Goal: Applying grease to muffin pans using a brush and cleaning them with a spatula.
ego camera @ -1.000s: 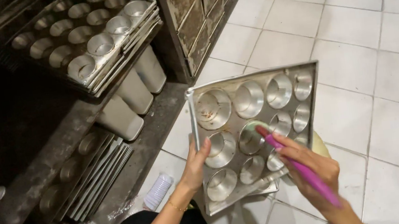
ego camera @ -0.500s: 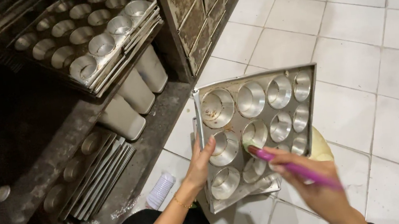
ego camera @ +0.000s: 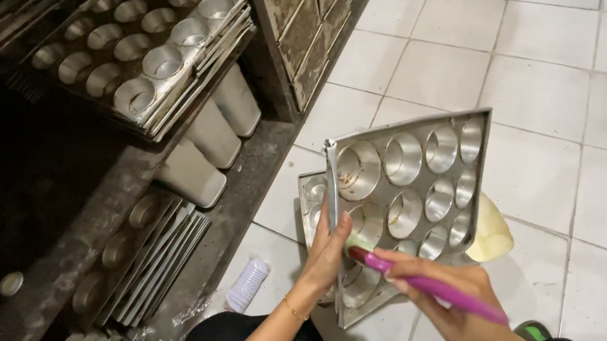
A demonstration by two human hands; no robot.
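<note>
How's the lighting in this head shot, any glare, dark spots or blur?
Head view: bright on the white floor tiles; soft glare in the cups of the held muffin tray; the shelving at left falls into deep shadow; the purple brush and both hands look sharp.

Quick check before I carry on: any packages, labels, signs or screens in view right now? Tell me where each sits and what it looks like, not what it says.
No labels, signs or screens show.
Stack of white paper cups: on the floor tiles beside the low shelf, left of the person's left hand; short ribbed white cylinder lying on its side, apparently in a clear wrap.
Crumpled clear plastic wrap: at the shelf's front edge, just left of that stack.
</note>
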